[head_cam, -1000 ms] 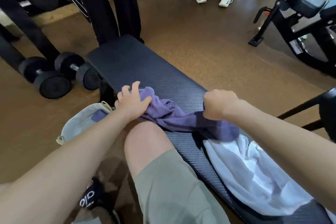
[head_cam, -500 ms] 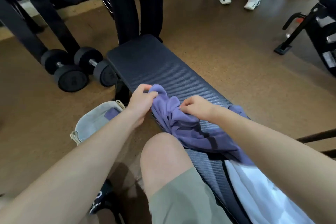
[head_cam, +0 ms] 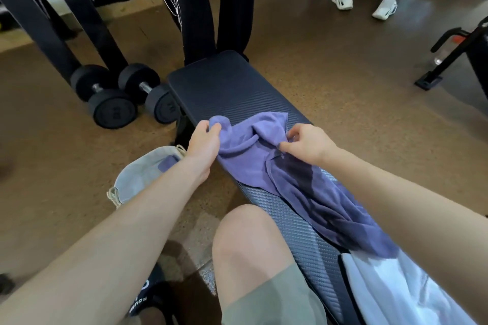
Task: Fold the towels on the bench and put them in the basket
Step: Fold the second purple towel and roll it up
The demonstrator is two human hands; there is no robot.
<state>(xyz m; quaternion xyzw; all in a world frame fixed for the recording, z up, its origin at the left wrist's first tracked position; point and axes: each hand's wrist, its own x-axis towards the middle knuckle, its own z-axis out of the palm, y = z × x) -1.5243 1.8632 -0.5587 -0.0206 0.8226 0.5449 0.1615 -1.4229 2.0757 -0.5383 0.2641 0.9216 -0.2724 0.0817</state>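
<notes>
Two hands are on the purple towel (head_cam: 298, 179) right now, which is lying rumpled along the dark ribbed bench (head_cam: 227, 90). The left hand (head_cam: 203, 141) has a corner of it pinched between thumb and curled fingers at the bench's left edge, and the right hand (head_cam: 307, 144) is pinching a bunched fold nearer the middle of the pad. The rest of the purple towel trails back toward the person, with its near end touching or slightly overlapping a white towel (head_cam: 396, 287) that's also on the bench, lower right. Down on the floor just left of the bench is the pale fabric basket (head_cam: 137, 174) with something purple showing inside it. A couple of black dumbbells (head_cam: 116, 97) sit on the floor past the basket, beside the bench's far end. The person's bare knee (head_cam: 245, 240) is right up against the bench's near side.
</notes>
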